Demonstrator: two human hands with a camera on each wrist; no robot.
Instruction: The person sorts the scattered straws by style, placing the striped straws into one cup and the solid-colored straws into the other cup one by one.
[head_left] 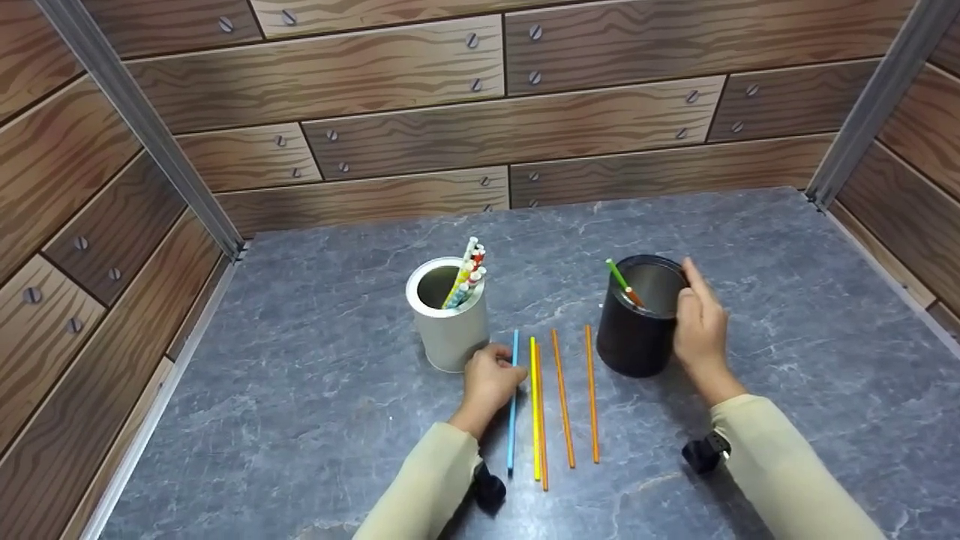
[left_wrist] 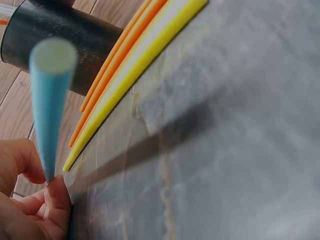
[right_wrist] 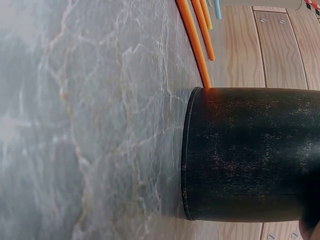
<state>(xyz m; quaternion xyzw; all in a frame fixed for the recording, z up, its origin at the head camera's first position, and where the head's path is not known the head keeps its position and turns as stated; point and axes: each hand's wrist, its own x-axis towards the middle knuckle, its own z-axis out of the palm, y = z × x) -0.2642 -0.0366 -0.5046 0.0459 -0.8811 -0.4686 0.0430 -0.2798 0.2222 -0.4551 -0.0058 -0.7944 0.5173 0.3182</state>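
Note:
My left hand point(head_left: 487, 384) pinches a thin blue stick point(head_left: 513, 427) between thumb and finger, right in front of the white cup point(head_left: 454, 339). In the left wrist view the near end of the blue stick point(left_wrist: 50, 95) rises from the fingertips, over a shadow on the table. My right hand point(head_left: 701, 330) holds the right side of the black cup point(head_left: 634, 345), one finger extended at the rim. Inside the black cup lean a green stick point(head_left: 616, 273) and an orange one. A yellow stick point(head_left: 535, 420) and three orange sticks point(head_left: 563, 405) lie between the cups.
Several patterned sticks point(head_left: 466, 279) stand in the white cup. The grey marbled table point(head_left: 315, 360) carries everything. Wood-plank patterned panels point(head_left: 405, 82) rise at the back and both sides, with metal posts point(head_left: 142, 112) at the corners.

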